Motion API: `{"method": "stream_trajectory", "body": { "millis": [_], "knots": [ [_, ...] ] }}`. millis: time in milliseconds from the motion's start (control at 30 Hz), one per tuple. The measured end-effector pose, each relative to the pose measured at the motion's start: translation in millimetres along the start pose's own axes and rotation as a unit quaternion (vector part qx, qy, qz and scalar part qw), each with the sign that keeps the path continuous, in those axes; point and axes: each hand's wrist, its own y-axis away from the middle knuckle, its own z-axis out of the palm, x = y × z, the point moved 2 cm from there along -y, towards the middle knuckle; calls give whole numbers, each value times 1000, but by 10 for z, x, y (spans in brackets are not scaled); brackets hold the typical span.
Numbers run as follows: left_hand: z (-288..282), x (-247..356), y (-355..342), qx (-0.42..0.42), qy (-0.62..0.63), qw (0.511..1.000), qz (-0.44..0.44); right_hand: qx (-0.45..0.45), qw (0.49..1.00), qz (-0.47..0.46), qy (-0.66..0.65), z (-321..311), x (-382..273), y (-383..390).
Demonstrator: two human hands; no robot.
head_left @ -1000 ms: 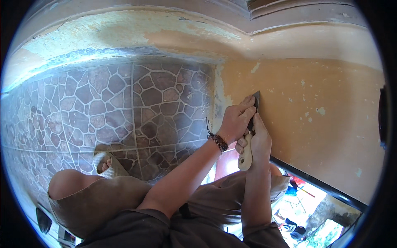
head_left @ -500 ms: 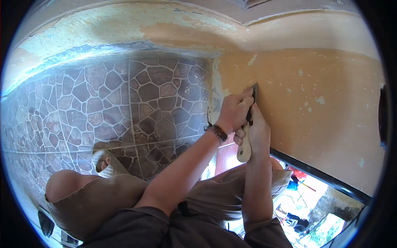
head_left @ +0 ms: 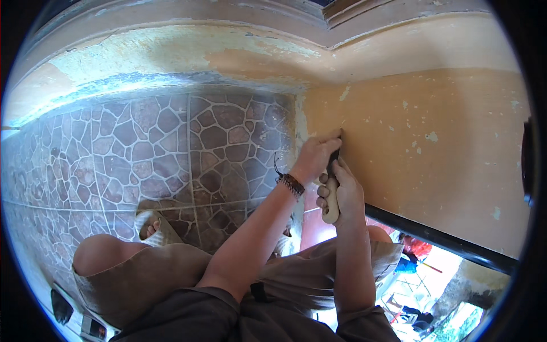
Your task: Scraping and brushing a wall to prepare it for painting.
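Observation:
Both hands are closed around a scraper (head_left: 330, 210) with a cream handle and a dark, narrow-looking blade, its tip against the orange wall (head_left: 393, 154). My left hand (head_left: 314, 156), with a dark braided bracelet at the wrist, grips the blade end, and a finger stretches along it toward the tip. Lower down, my right hand (head_left: 349, 192) wraps the handle, whose rounded end sticks out below its fingers. Pale chips and bare spots mark the paint to the right of the blade.
Stone-patterned tiles (head_left: 228, 137) cover the floor at left, meeting a low wall with peeling paint (head_left: 171, 62). My bent legs are below my arms. A dark rail (head_left: 444, 242) runs along the orange wall's lower edge, with bright clutter beyond it.
The scraper and both hands have shifted a little left and lower in the picture, and the blade now looks more edge-on. The view itself has tilted slightly. Both hands keep their hold.

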Motion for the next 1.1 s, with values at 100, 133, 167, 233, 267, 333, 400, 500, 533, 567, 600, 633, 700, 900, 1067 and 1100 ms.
{"method": "stream_trajectory", "body": {
  "millis": [100,133,167,233,267,333,400,500,533,567,600,633,700,900,1067,1100],
  "knots": [
    [151,-23,58,3,-79,996,50,-11,1000,-7,2,-17,-24,-37],
    [186,-3,63,20,-122,988,96,-15,1000,-9,19,-18,-51,-46],
    [169,8,45,16,-122,987,98,-13,1000,-13,17,11,-75,-62],
    [135,207,106,-63,-26,987,-147,15,998,-49,22,43,-75,-103],
    [171,119,124,-64,-28,987,-146,15,998,-50,20,14,-64,-56],
    [214,41,134,-17,-103,994,24,20,999,-32,17,-21,-56,32],
    [211,62,72,-42,-75,996,-21,22,999,-31,19,2,-117,-27],
    [187,177,107,-75,-55,992,-86,22,999,-37,3,-24,-55,-102],
    [176,212,111,-78,-67,990,-100,13,999,-44,-14,-15,-48,-123],
    [203,147,102,-77,-68,990,-99,11,999,-45,-14,-20,-61,-99],
    [230,124,117,-36,-120,992,-21,21,999,-43,6,-21,-67,-44],
    [233,109,122,4,-171,984,56,31,998,-41,26,-18,-71,-14],
    [113,101,17,-31,-97,995,-12,37,997,-54,36,93,-84,-81],
    [244,185,73,-21,-128,991,17,39,998,-43,30,25,-124,-24],
    [200,206,13,-80,-87,990,-74,55,996,-70,15,110,-143,26],
    [214,160,32,-59,-80,994,-34,42,997,-58,7,98,-136,54]
  ]
}}
